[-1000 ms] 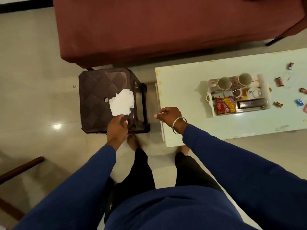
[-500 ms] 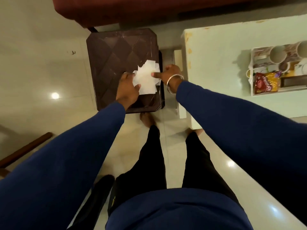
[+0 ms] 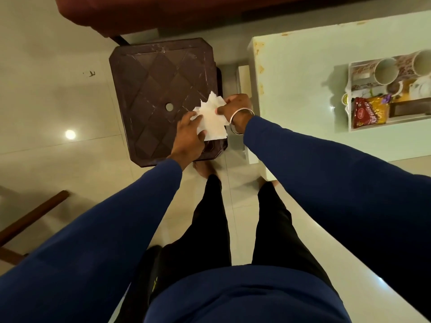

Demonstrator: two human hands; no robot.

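The left hand (image 3: 189, 134) gripped one edge of a jagged fan of thin white paper sheets (image 3: 213, 121), pinched opposite by the right hand (image 3: 235, 108), over the diamond-embossed brown plastic stool (image 3: 158, 85) just beyond both, with a glossy pale table (image 3: 298, 94) further right.

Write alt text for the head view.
Left hand and right hand grip a loose stack of white papers at the near right corner of a dark stool, seen from above. A pale table to the right bears a tray with cups and a snack packet.

Likely living room: sofa (image 3: 163, 12), tea tray (image 3: 382, 125)
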